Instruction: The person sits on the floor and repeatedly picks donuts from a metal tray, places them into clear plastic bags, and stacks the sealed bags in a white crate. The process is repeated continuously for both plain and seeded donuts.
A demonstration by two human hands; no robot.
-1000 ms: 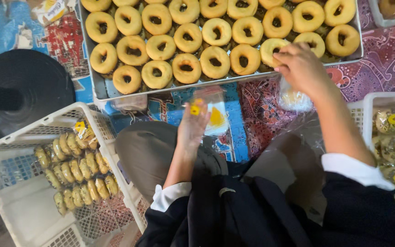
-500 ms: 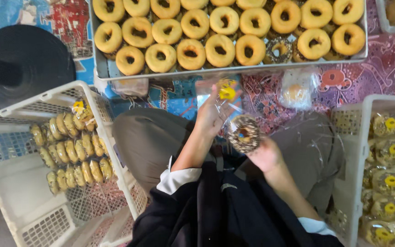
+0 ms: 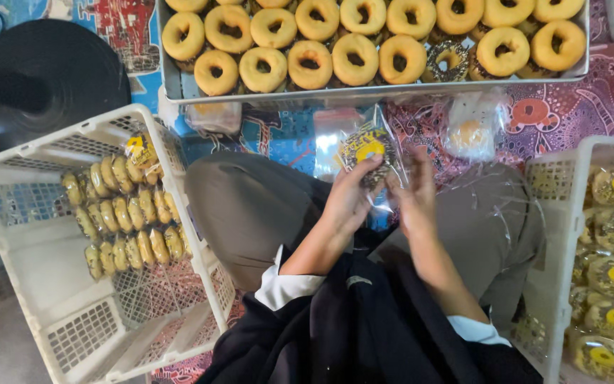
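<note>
Both hands meet over the lap: left hand (image 3: 349,203) fingers grip a clear bag (image 3: 365,153) holding a sprinkled doughnut, right hand (image 3: 415,192) pinching its edge, tray (image 3: 364,94) just ahead.

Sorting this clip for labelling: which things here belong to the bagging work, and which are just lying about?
In use: left hand, right hand, bagged donut, donut tray, left crate, right crate.
Lying about: black disc, patterned mat.
</note>
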